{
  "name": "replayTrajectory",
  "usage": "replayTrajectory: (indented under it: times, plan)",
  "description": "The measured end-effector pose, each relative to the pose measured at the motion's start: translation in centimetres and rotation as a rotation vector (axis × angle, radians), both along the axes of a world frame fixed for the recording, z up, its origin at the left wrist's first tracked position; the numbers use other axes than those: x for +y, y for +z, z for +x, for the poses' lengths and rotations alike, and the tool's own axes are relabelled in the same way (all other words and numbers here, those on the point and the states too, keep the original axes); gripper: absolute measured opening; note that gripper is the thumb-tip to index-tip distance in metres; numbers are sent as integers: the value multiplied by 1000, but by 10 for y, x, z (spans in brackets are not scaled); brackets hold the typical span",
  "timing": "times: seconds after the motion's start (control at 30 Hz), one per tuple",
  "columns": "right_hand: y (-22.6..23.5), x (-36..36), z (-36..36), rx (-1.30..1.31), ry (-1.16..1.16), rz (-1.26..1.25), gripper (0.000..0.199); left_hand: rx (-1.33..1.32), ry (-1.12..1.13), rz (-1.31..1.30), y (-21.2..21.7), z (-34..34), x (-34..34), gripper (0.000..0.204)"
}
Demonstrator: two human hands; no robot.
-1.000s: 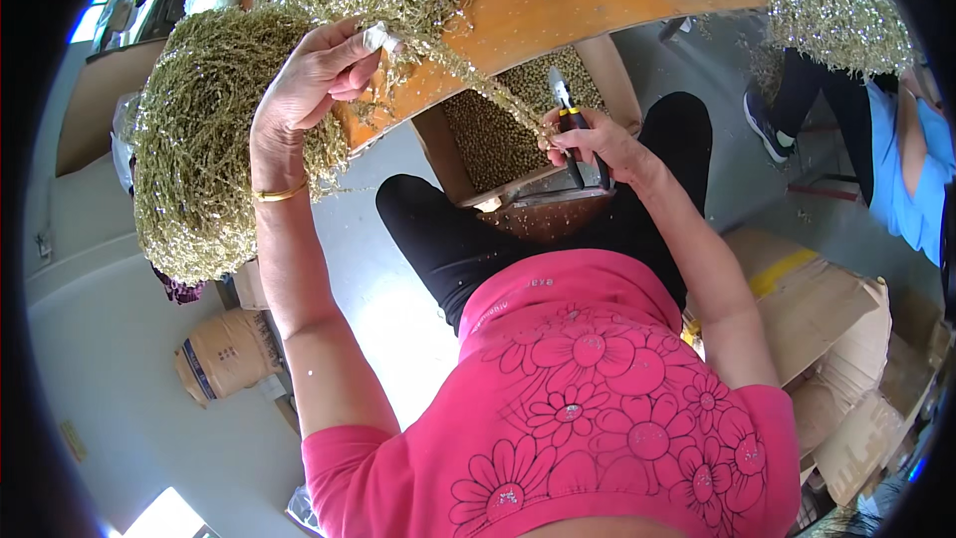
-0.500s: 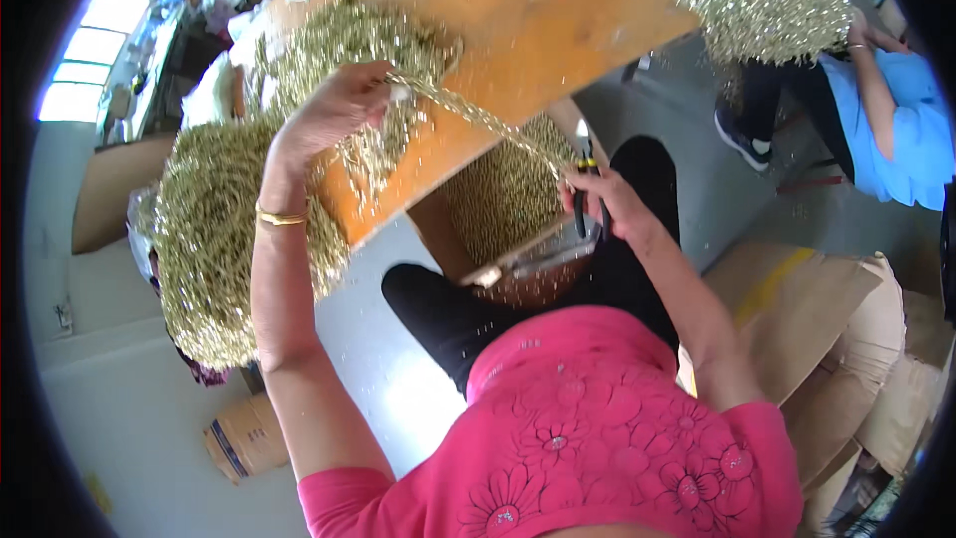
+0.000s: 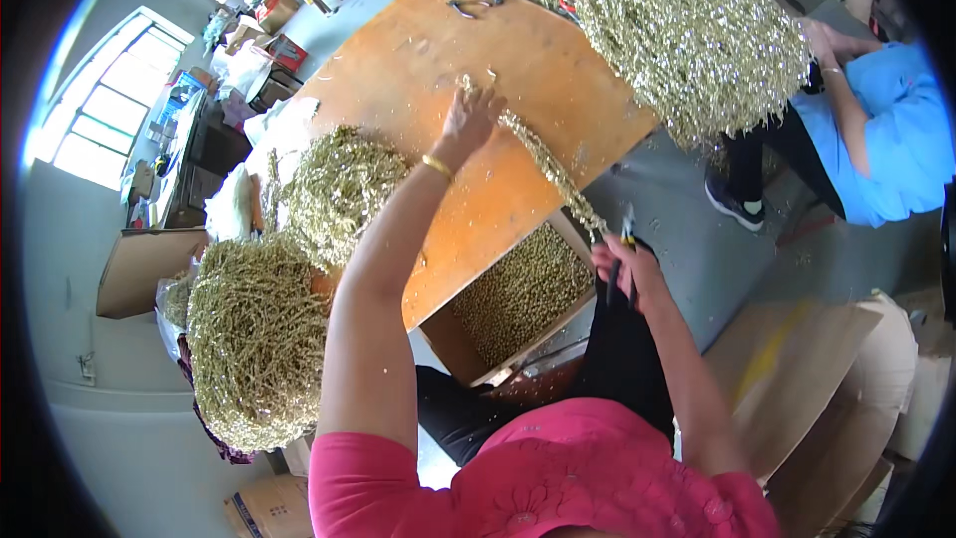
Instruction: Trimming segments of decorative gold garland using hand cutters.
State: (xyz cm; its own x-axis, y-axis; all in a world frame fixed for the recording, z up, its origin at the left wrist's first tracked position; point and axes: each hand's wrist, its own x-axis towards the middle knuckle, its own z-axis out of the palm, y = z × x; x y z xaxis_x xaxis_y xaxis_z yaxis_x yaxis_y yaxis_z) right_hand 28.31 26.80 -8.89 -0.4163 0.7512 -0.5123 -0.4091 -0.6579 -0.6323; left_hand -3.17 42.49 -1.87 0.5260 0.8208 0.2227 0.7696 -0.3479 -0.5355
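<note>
My left hand [image 3: 472, 122] reaches out over the orange-brown tabletop [image 3: 428, 50], closed on one end of a gold glittery strand [image 3: 546, 161]. From there the strand slants down past the table edge to my right hand [image 3: 637, 269]. That hand is closed around cutting pliers [image 3: 628, 235] with black and yellow handles, their jaws pointing up beside the strand's lower end. Whether its fingers also pinch the strand is hard to see. Below the strand, between my knees and the table, a cardboard box [image 3: 441, 344] holds many small gold pieces.
A gold tinsel heap [image 3: 344, 189] lies on the table's left, above a larger bundle [image 3: 254, 339] hanging at its edge. At right, a person in a blue top [image 3: 891, 139] sits beside another big bundle [image 3: 697, 40]. Pliers [image 3: 473, 5] lie at the far edge; cardboard [image 3: 807, 389] lies lower right.
My left hand has moved right and away over the table, off the tinsel heap, with the strand. My right hand has shifted slightly right and nearer. The view has tilted up, showing more of the room.
</note>
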Motion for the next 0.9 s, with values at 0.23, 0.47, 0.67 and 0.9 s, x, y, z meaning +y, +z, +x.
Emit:
replayTrajectory:
  times: [0.23,0.47,0.67,0.9]
  plan:
    - [-41,-71,70,156,-288,-383,28,-603,110,-75,-17,82,-48,45]
    - [-38,-75,46,170,-181,-406,26,-758,243,-27,-36,87,-34,51]
    - [-14,-90,33,52,77,-386,26,-1031,183,-12,-1,103,-82,48]
    - [0,-137,18,-276,654,292,31,-924,111,-272,5,66,-251,32]
